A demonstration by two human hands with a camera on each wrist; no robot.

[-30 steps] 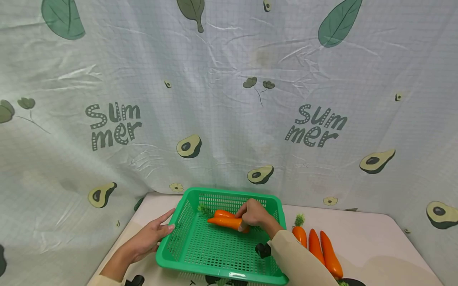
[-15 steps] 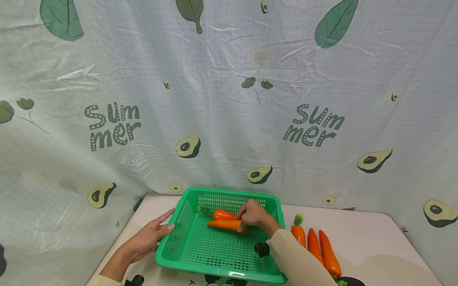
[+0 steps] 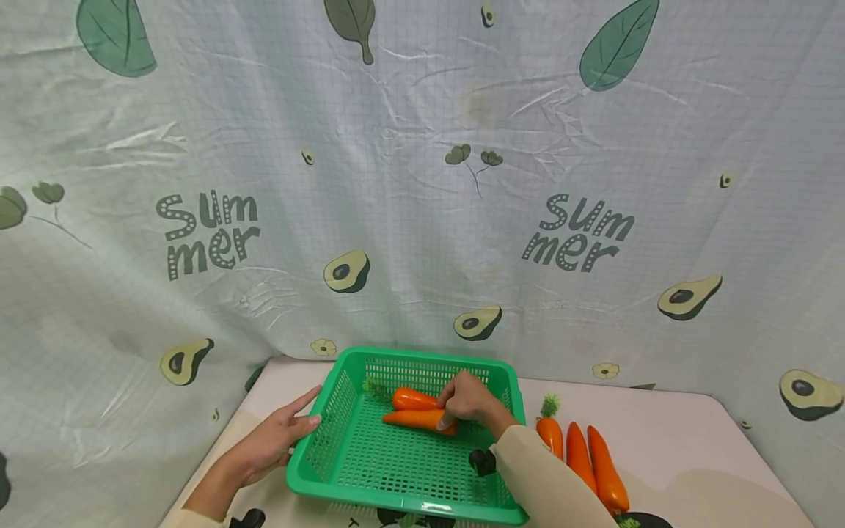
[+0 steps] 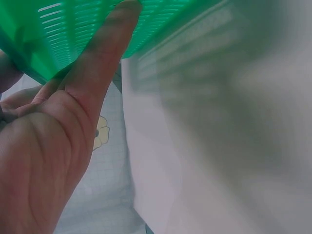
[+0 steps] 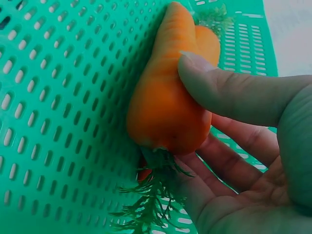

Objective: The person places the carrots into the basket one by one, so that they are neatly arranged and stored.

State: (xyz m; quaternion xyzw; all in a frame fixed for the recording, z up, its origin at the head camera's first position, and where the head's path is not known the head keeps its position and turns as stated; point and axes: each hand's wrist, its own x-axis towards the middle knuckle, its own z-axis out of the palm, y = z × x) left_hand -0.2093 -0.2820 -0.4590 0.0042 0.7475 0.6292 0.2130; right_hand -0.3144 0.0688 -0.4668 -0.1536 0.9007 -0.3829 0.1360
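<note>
A green plastic basket (image 3: 409, 506) with slotted walls stands on the table. Inside it, my right hand (image 3: 472, 400) pinches an orange carrot (image 5: 168, 107) near its thick, leafy end, thumb on the near side and fingers behind. This carrot lies crosswise, its tip to the left in the head view. Just behind it is another carrot (image 3: 412, 399), leafy top (image 3: 378, 389) to the left, partly hidden by the hand. My left hand (image 3: 273, 436) holds the basket's left side, thumb at the rim and index finger stretched along the outer wall (image 4: 63, 29); its other fingers are partly hidden.
Right of the basket, several carrots (image 3: 607, 469) lie on the pale table (image 3: 686, 447), partly behind the right sleeve (image 3: 544, 477). A dark round thing (image 3: 650, 521) shows at the bottom edge. A printed curtain (image 3: 409, 183) hangs behind the table.
The carrot in my right hand has shifted slightly toward me, and its gap to the rear carrot has widened. My left hand and the basket have hardly moved.
</note>
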